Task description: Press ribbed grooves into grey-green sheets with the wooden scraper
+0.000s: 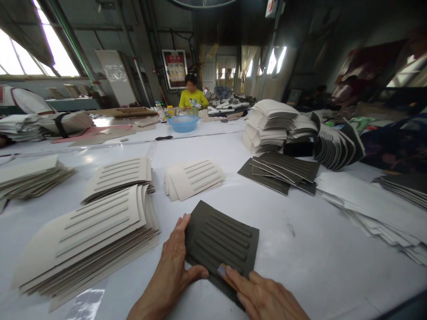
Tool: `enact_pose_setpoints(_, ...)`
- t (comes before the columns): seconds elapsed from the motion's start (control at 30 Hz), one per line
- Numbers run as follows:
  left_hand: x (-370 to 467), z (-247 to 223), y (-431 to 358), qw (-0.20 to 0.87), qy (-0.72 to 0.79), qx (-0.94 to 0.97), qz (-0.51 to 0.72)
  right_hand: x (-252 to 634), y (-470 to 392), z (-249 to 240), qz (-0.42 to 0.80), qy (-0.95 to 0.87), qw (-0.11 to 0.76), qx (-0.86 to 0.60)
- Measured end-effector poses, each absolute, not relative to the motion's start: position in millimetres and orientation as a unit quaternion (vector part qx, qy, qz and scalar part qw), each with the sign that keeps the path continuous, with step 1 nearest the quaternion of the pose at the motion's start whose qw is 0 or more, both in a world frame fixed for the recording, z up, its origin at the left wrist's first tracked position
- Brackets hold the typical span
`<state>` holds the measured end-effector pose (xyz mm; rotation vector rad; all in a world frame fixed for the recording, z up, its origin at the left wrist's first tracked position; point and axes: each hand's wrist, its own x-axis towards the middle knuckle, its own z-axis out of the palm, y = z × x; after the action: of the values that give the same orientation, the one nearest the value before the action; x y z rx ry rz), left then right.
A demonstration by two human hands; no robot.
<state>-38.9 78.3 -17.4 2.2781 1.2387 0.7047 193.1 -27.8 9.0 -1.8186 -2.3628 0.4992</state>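
Note:
A dark grey panel (223,242) with several raised parallel ribs lies on the white table in front of me. My left hand (178,262) holds it at its left corner, with fingers along the left edge and the thumb on the near edge. In my right hand (263,293) is a small flat tool (224,272) with a greyish tip and a yellowish-brown body. Its tip touches the ribbed panel near the lower edge; the rest is hidden under my fingers. Just beyond, several similar dark panels (283,171) lie in a loose pile.
Pale slotted sheets stand in a large stack (100,235) at left, with a smaller pile (196,175) ahead. White sheets (373,209) lie at right. Taller stacks (268,124) stand farther back. A blue basin (183,124) and a person in yellow (193,98) are beyond.

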Motion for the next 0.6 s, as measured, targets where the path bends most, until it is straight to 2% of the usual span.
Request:
enact_pose_setpoints(0.13, -36, -19, 77, 0.219, 0.456, 0.815, 0.282, 148, 27, 33, 0.155, -0.803, 0.024, -0.575)
enact_pose_setpoints(0.3, -35, -18, 78, 0.228, 0.477, 0.798, 0.289, 140, 82, 56, 0.162, -0.827, 0.075, -0.533)
enact_pose_setpoints(0.47, -35, -15, 77, 0.244, 0.467, 0.805, 0.272, 199, 34, 49, 0.156, -0.801, 0.171, -0.553)
enact_pose_setpoints(0.6, -34, -13, 75, 0.252, 0.475, 0.801, 0.263, 242, -28, 32, 0.115, -0.824, 0.103, -0.545)
